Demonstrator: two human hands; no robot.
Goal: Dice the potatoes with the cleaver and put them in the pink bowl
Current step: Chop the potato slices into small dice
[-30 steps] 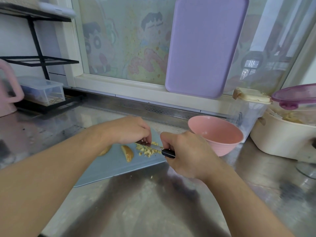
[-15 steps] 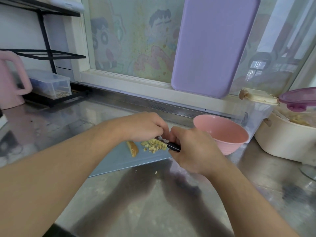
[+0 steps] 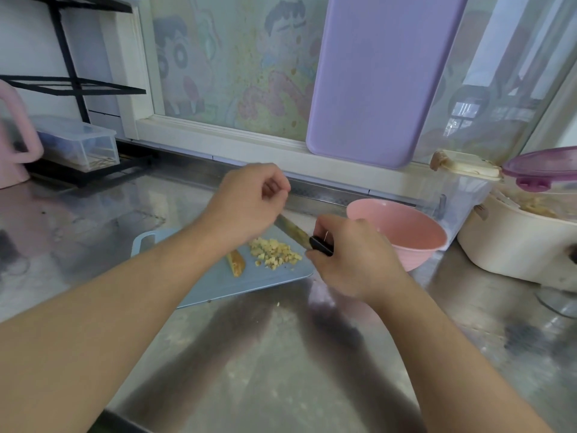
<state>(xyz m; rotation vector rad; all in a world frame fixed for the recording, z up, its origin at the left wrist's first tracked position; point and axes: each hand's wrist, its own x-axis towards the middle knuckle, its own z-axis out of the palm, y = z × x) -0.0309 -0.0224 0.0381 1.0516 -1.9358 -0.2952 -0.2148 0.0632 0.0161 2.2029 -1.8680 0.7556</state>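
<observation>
The pink bowl [image 3: 398,232] is sitting right of the blue board [image 3: 218,282], showing nothing inside. The right hand [image 3: 349,260] is gripping the cleaver [image 3: 295,231]; the left hand [image 3: 246,203] is hovering, fingers curled, holding nothing. Diced potato [image 3: 274,253] is lying on the board.

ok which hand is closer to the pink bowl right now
Right. The right hand grips the cleaver handle just beside the pink bowl; the left hand is raised above the board, beyond the diced potato.
</observation>
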